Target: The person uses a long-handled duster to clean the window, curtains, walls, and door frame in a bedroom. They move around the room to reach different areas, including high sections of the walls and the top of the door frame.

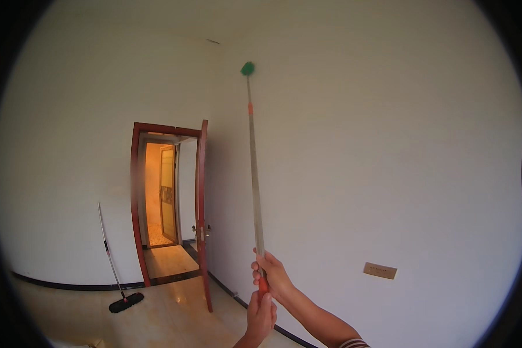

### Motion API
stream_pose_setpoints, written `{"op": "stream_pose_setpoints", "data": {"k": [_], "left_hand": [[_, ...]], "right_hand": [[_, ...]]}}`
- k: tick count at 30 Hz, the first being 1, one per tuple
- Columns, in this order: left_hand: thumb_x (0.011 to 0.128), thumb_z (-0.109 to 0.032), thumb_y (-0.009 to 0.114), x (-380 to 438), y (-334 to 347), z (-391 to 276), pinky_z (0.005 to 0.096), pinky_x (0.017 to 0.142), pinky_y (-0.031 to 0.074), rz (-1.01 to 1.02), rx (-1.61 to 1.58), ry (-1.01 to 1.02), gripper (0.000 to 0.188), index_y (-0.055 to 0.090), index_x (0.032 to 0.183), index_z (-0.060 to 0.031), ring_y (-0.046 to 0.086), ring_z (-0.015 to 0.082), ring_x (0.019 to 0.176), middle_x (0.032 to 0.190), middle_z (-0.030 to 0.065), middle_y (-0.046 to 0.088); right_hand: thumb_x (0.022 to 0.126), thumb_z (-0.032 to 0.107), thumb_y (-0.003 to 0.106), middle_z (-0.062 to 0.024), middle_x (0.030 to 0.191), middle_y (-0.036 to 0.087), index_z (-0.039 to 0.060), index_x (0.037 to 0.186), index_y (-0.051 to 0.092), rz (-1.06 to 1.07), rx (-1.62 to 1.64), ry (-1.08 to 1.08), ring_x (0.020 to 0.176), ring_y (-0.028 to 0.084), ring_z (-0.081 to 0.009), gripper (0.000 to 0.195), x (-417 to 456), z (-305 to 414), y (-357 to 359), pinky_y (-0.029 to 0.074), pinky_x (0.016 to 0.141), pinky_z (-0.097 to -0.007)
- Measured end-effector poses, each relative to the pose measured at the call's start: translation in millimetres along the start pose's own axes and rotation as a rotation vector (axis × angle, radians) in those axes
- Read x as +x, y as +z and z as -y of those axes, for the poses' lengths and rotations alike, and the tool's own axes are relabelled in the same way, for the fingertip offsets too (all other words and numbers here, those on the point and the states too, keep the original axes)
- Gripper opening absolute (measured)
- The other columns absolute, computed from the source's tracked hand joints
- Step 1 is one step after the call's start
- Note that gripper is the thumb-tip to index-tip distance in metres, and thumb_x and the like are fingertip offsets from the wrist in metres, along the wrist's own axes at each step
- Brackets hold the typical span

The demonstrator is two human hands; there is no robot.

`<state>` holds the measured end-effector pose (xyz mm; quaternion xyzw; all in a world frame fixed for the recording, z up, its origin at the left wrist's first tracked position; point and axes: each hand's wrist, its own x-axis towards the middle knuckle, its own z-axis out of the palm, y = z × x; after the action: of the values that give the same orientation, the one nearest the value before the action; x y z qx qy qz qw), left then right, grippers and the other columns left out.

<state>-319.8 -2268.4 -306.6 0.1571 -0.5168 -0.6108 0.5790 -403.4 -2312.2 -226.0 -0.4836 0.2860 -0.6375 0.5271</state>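
Both my hands grip a long metal telescopic pole (255, 187) that rises steeply up the view. My left hand (261, 314) is wrapped around the red handle (263, 285) at its lower end. Just above, my right hand (273, 273) closes around the metal shaft and the top of the handle. An orange collar (250, 108) joins the thick tube to a thinner upper section. At the tip, a green brush head (247, 68) is up high by the white wall (374, 152), near the room's corner; whether it touches the wall I cannot tell.
A red-framed door (204, 209) stands ajar left of the pole, with a lit room beyond. A black-headed floor mop (126, 302) leans against the left wall. A socket plate (380, 270) sits low on the right wall. Dark skirting (239, 300) edges the tiled floor (165, 309).
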Motion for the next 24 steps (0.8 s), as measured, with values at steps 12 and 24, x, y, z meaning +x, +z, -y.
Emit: {"op": "stream_pose_setpoints", "data": {"k": [12, 24], "left_hand": [[0.096, -0.024, 0.050, 185.9, -115.3, -42.5, 0.0219, 0.032, 0.028, -0.005, 0.039, 0.052, 0.022, 0.039, 0.090, -0.0063, 0.035, 0.0062, 0.037, 0.060, -0.0011, 0.042], [0.084, -0.007, 0.061, 370.3, -164.0, -36.4, 0.0250, 0.030, 0.027, 0.121, 0.090, 0.202, 0.022, 0.043, 0.095, -0.0050, 0.038, 0.0093, 0.034, 0.056, 0.0009, 0.044]], "right_hand": [[0.096, 0.017, 0.050, -0.0017, 0.073, 0.049, 0.0093, 0.090, 0.046, -0.028, -0.032, -0.042, 0.055, 0.044, -0.0095, 0.011, 220.0, -33.6, 58.3, 0.039, 0.043, -0.0248], [0.088, 0.011, 0.052, -0.0037, 0.075, 0.050, 0.0073, 0.087, 0.045, 0.054, -0.124, -0.143, 0.056, 0.044, -0.0100, 0.007, 398.0, -21.7, 38.5, 0.040, 0.045, -0.0250]]}}
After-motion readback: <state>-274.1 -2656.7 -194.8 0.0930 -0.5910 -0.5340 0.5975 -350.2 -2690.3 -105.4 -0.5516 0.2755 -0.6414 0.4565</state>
